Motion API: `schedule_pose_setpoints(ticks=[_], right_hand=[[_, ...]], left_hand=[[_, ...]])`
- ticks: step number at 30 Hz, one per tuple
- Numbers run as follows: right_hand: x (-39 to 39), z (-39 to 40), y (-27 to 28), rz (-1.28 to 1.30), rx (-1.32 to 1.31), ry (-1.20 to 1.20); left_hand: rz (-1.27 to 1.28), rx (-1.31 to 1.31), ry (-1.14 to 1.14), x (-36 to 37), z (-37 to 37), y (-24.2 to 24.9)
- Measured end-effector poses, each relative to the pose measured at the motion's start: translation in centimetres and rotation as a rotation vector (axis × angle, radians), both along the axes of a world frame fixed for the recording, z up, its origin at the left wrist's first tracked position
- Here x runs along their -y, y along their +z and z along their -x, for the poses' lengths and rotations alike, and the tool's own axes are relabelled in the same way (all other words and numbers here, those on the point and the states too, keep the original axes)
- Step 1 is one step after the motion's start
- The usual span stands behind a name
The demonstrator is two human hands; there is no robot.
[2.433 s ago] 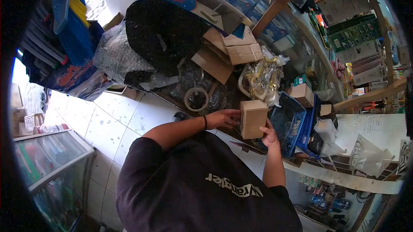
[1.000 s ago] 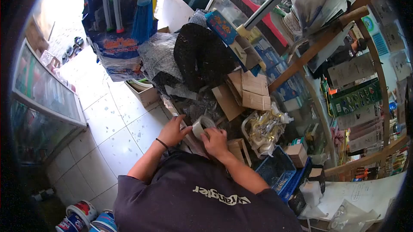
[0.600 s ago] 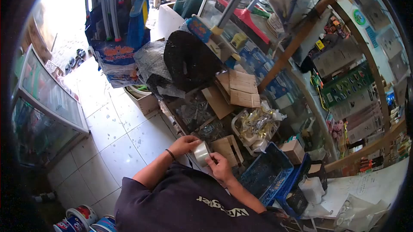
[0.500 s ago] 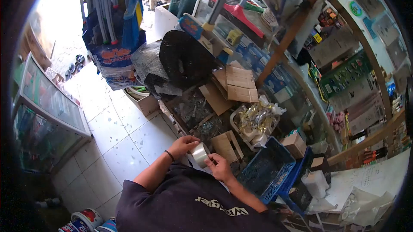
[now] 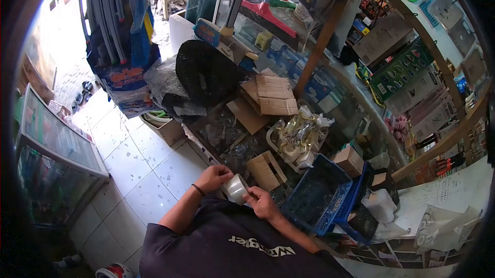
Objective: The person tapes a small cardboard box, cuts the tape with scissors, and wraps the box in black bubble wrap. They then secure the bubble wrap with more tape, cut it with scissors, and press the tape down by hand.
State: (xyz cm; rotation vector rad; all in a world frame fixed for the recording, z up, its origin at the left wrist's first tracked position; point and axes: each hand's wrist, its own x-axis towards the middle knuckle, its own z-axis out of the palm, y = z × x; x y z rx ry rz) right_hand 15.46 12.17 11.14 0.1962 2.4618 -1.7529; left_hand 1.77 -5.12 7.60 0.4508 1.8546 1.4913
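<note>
"One roll of tape, and where is it?"

"In front of the dark shirt, between the left hand and the right hand."

"How's the right one holding?"

"Pinching the roll's side between thumb and fingers."

"And the left?"

"Fingertips drawn together at the roll's upper edge; from over here I can't tell whether they grip it."

"What's around?"

"A small cardboard box just beyond the roll, then a blue basket to the box's right."
</note>
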Motion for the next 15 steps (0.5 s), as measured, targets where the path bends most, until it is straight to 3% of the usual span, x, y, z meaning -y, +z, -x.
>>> schedule_pose_setpoints(ticks=[6, 9, 15], right_hand=[[-0.2, 1.8, 1.4, -0.064, -0.093, 0.039], [0.3, 3.3, 1.9, -0.027, -0.044, 0.001], [0.7, 6.8, 1.6, -0.024, -0.133, 0.038]], left_hand=[[-0.048, 0.041, -0.072, -0.3, 2.1, 1.3], [-0.071, 0.186, -0.093, -0.1, 4.0, 1.2], [-0.332, 0.286, -0.224, 0.6, 7.5, 1.2]])
